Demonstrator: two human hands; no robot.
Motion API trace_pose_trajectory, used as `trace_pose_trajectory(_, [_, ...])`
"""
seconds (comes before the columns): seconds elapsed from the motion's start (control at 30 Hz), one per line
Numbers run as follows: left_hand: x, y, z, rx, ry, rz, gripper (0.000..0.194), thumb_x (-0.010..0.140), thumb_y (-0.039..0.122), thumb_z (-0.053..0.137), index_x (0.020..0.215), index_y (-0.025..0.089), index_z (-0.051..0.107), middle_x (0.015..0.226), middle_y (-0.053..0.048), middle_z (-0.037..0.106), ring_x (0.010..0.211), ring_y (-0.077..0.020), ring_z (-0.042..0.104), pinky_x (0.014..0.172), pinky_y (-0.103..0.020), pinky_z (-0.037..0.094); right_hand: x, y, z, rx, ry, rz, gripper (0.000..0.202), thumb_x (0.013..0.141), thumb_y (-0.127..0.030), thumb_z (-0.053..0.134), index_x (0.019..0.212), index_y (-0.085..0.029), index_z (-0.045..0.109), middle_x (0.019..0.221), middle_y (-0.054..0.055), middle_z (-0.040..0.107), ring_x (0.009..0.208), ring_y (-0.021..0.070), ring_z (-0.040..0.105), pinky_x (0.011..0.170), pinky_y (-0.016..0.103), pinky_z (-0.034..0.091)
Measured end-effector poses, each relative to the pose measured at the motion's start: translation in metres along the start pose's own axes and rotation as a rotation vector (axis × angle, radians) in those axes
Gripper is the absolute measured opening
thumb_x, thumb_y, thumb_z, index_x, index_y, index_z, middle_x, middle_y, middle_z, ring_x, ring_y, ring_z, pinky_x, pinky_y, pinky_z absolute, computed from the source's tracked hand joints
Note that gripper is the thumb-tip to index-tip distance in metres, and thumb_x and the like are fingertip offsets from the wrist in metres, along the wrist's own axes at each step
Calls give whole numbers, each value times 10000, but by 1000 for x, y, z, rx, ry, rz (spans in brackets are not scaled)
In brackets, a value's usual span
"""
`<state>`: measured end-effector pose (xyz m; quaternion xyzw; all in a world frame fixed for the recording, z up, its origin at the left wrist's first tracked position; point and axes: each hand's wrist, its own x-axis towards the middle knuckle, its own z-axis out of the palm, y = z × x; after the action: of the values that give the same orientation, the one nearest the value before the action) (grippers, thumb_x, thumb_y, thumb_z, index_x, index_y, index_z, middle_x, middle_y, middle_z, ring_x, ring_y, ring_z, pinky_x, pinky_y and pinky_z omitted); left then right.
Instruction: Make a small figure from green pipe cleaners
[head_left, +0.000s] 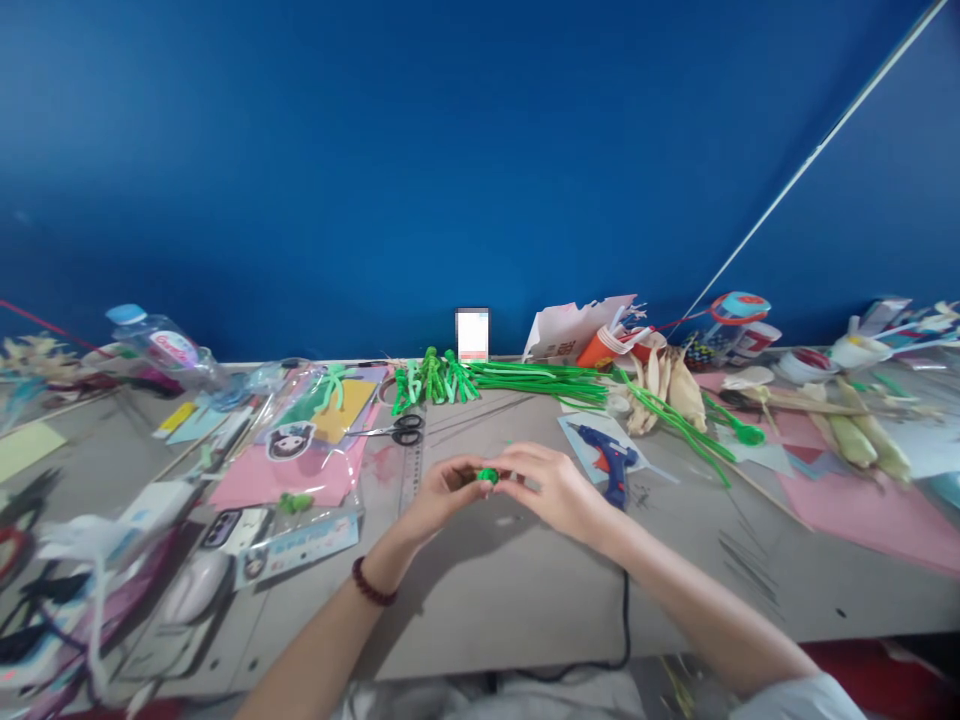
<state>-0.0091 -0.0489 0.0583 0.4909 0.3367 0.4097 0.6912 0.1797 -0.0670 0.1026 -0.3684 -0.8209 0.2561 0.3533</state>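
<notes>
A small green fuzzy piece [487,475] is pinched between both hands above the middle of the table. My left hand [448,492], with a dark beaded bracelet on the wrist, grips it from the left with curled fingers. From the right, the fingertips of my right hand [551,487] close on the same piece. Beyond the hands, several green pipe-cleaner figures [433,378] stand near the wall, beside a bundle of long green stems [540,378]. A blue glue gun [616,462] lies just right of my right hand.
Black-handled scissors [405,430] and a ruler [412,470] lie left of the hands. Pink paper [247,480], plastic bags and a phone [223,528] are farther left. Dried husks [660,390], cups and a wooden stick cover the right side. A black cable [626,620] runs to the front edge.
</notes>
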Motion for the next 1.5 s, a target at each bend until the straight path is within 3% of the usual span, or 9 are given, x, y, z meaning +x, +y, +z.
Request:
trace_pose_trajectory(0.17, [7,-6,-4,-20,49,-4,280,612,287,786,817,129,680,695,-47,678,608,-116,568,592,-220,411,15,12,1,-9,-54,9,200,876,-263,520,931,-226,708,867,56,648,786,156,608,731,268,479])
trace_pose_trajectory(0.4, [14,-16,-10,-89,100,26,367,566,294,815,780,160,549,598,-2,653,559,-114,581,509,-189,362,20,23,6,59,-64,39,195,855,-231,539,939,-227,714,852,48,659,762,149,603,717,268,486])
trace_pose_trajectory(0.57, [13,-9,-6,-60,182,4,366,578,378,794,732,159,545,534,21,617,456,-76,498,468,-185,332,21,32,13,268,-58,123,180,814,-253,568,925,-195,696,914,53,659,806,153,623,737,268,528])
trace_pose_trajectory(0.67, [12,-3,-3,-125,226,-64,361,621,447,745,725,145,578,594,-2,637,512,-98,556,521,-204,398,24,37,12,325,-46,184,172,783,-252,592,898,-180,698,920,53,666,832,160,629,765,275,529])
trace_pose_trajectory(0.8, [12,-3,-5,-182,190,-151,348,561,327,808,761,143,590,640,-10,658,532,-100,580,518,-193,403,26,41,6,389,-104,299,178,764,-271,614,873,-163,704,879,51,694,787,162,644,735,268,520])
trace_pose_trajectory(0.93, [13,-13,-10,-147,163,-169,316,583,321,799,723,141,579,565,2,630,469,-79,528,457,-177,345,26,43,5,447,-170,368,215,750,-313,635,881,-160,711,799,40,704,715,156,645,695,261,510])
trace_pose_trajectory(1.13, [13,-13,-7,-135,209,-157,306,580,321,796,719,141,591,530,13,613,415,-58,457,434,-181,297,26,45,8,406,-142,290,231,756,-344,635,878,-171,727,858,56,683,755,158,631,693,255,503])
trace_pose_trajectory(1.3, [11,-8,-2,-203,173,-169,261,628,325,761,697,146,584,642,-32,666,497,-84,526,481,-195,342,26,46,8,376,-140,264,208,784,-318,613,897,-184,724,855,48,666,728,144,622,678,243,497])
trace_pose_trajectory(1.5, [10,-10,-2,-145,238,-162,304,607,340,779,688,140,565,563,1,626,434,-60,465,443,-179,296,25,39,11,284,-128,176,174,817,-281,577,877,-202,720,842,42,666,731,142,619,662,237,495])
